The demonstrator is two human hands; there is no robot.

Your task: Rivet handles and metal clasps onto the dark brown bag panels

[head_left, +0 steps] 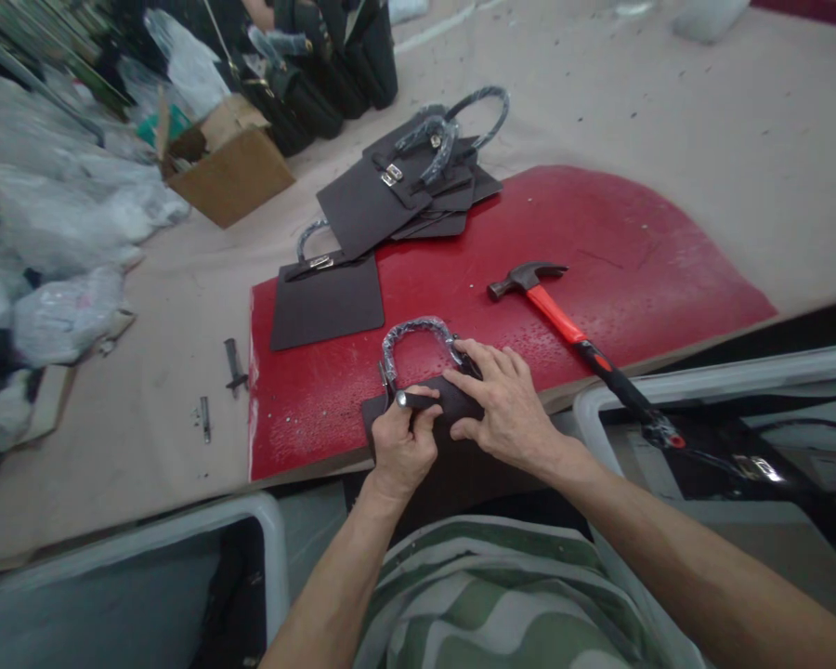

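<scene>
At the front edge of the red board, my left hand [405,444] is closed around a short dark rod with a silvery end [418,400]. The rod lies across a dark bag panel [452,398] with a plastic-wrapped handle [418,325]. On the panel's right side rests my right hand [505,404], fingers stretched out and thumb apart, near the base of the handle. Part of the panel hangs over the board's edge. Both hands hide some of it, and the rod's far tip is hard to make out.
A claw hammer [554,316] lies on the red board [620,232], its handle past the front edge. Behind are stacked bag panels [369,204] and a single panel [327,302]. Left are small metal tools [233,367], a cardboard box [229,177] and plastic bags. Bins [275,530] stand below.
</scene>
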